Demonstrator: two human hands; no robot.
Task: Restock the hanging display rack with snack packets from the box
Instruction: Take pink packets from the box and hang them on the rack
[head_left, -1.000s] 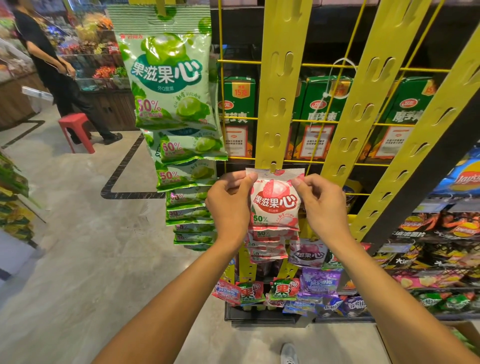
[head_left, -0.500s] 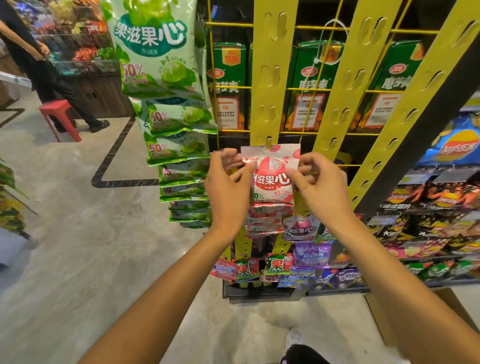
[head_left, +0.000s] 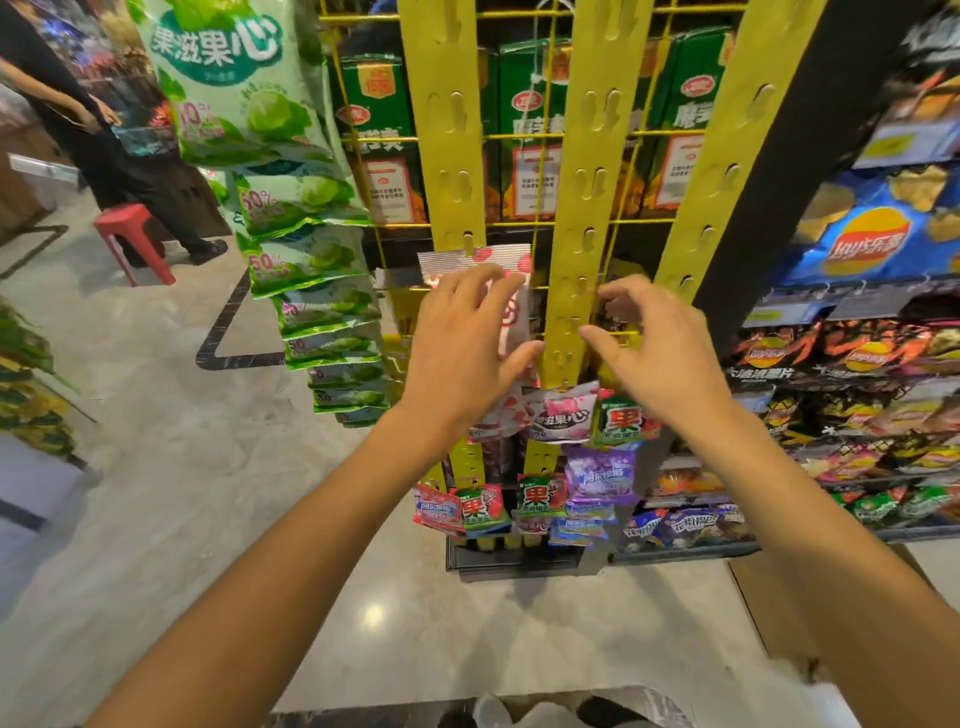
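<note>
A pink-and-white snack packet (head_left: 511, 270) hangs from a hook on the left yellow strip (head_left: 452, 130) of the display rack. My left hand (head_left: 462, 343) is spread open just in front of it, fingers straight, hiding most of the packet. My right hand (head_left: 660, 348) hovers open before the middle yellow strip (head_left: 592, 156), fingers loosely bent, holding nothing. More small packets (head_left: 561, 415) hang lower on the strips. A cardboard box (head_left: 769, 608) edge shows at the lower right, behind my right forearm.
A column of green snack packets (head_left: 301, 208) hangs to the left of the rack. Shelves of chip bags (head_left: 862, 239) fill the right. A person (head_left: 78, 114) stands by a red stool (head_left: 135, 234) at far left. Green cartons (head_left: 524, 119) sit behind the yellow wire grid.
Both hands have let go of the pink packet, which now hangs on the left strip. My right hand has drawn away to the right, and the view has tilted down.
</note>
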